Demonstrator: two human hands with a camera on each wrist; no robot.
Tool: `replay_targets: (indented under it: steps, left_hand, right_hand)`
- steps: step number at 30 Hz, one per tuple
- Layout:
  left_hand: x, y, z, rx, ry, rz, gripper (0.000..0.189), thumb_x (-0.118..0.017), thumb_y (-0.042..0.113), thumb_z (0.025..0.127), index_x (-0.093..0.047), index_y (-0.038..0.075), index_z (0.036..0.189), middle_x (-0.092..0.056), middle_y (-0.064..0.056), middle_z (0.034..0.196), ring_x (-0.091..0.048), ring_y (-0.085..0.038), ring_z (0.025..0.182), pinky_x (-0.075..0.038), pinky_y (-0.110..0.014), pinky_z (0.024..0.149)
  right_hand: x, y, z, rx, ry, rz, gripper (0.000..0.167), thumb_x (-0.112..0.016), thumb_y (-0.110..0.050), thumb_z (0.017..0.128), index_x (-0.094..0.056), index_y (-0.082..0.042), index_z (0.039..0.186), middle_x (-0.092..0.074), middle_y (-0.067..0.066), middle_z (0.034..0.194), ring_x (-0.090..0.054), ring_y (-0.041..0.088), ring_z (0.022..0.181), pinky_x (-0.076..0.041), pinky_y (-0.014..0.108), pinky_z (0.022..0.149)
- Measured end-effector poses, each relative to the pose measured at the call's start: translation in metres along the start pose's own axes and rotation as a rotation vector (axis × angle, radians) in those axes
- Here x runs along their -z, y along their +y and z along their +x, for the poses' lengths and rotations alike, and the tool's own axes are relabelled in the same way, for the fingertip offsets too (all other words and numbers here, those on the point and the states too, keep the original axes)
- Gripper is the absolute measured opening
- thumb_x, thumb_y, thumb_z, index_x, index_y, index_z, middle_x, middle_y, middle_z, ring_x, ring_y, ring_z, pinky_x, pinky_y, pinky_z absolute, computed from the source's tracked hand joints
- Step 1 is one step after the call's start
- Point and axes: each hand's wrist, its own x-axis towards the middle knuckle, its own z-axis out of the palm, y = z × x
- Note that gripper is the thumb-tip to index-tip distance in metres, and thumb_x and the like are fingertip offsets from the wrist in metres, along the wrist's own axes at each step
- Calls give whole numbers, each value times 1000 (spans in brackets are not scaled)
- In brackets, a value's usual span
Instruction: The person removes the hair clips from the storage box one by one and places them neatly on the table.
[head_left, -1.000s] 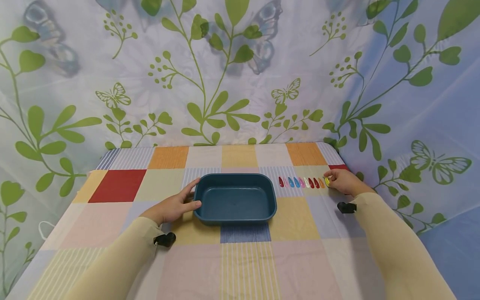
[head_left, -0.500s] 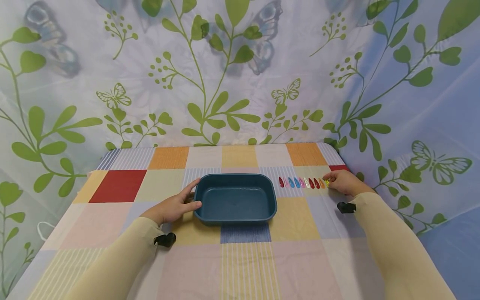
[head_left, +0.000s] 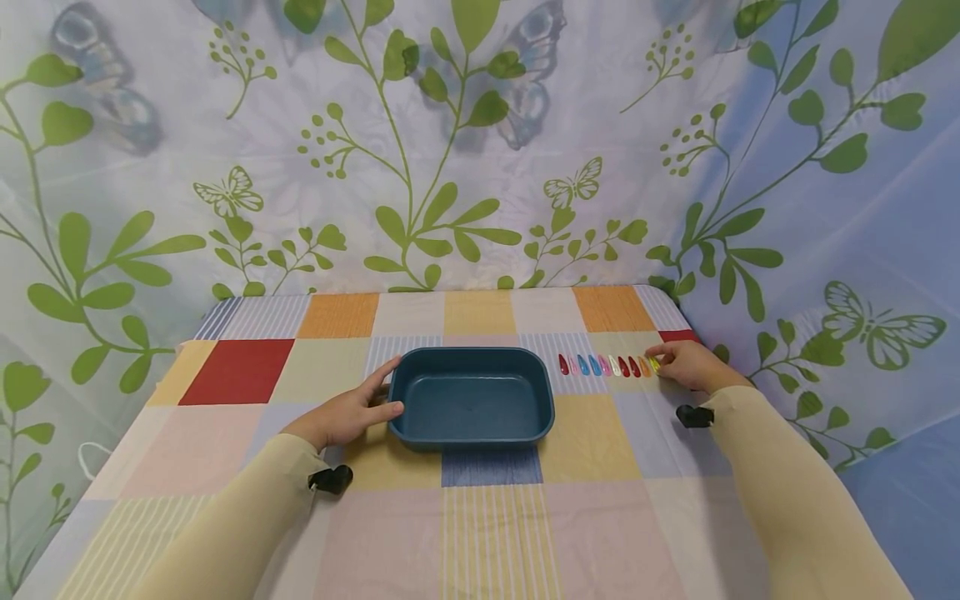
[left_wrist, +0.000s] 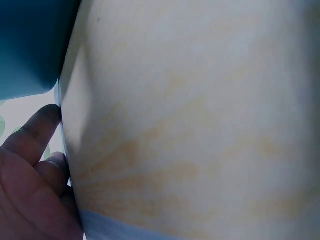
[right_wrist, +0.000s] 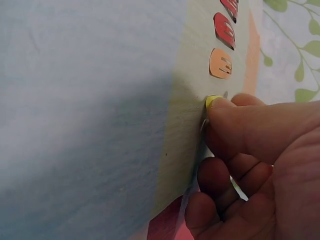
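My right hand (head_left: 690, 365) is at the right end of a row of snap hair clips, pinching a yellow hair clip (right_wrist: 212, 100) between thumb and fingertips against the cloth. Most of that clip is hidden by the thumb. Beside it lies an orange hair clip (right_wrist: 220, 64), followed by red ones, such as this red hair clip (right_wrist: 224, 31). The row also has white, pink and blue clips in the head view. My left hand (head_left: 343, 414) rests against the left side of a dark blue plastic basin (head_left: 471, 440), thumb and fingers spread along its rim.
A patchwork cloth (head_left: 495, 533) covers the table. Behind and to the right hang leaf-printed curtains (head_left: 300, 167). A white cord loop (head_left: 92, 457) shows at the table's left edge.
My right hand has shifted very slightly left, bringing the yellow hair clip closer to the orange one. My left hand and the basin have stayed put.
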Motion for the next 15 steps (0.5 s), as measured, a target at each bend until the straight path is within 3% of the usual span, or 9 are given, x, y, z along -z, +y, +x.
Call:
replay_targets:
  steps: [5,15]
  left_hand:
    - [0,-1,1,8,0,-4,87,-61,51,105,-3,43,169,-33,-24,169,-33,-48,156,-26,-73,121]
    - [-1,-2,1,5,1,-13,87,-62,49,104,-4,44,169,-33,-24,169,-32,-48,156,-26,-74,121]
  right_hand:
    - [0,5,3,-23,-2,24,49,-65,-8,98,-57,3,145,-61,17,106,-49,20,64,-45,30,58]
    - [-3,1,-3,-21,4,65,52,-65,-8,99,-55,1,149,-60,21,113,-53,24,79,-46,31,66]
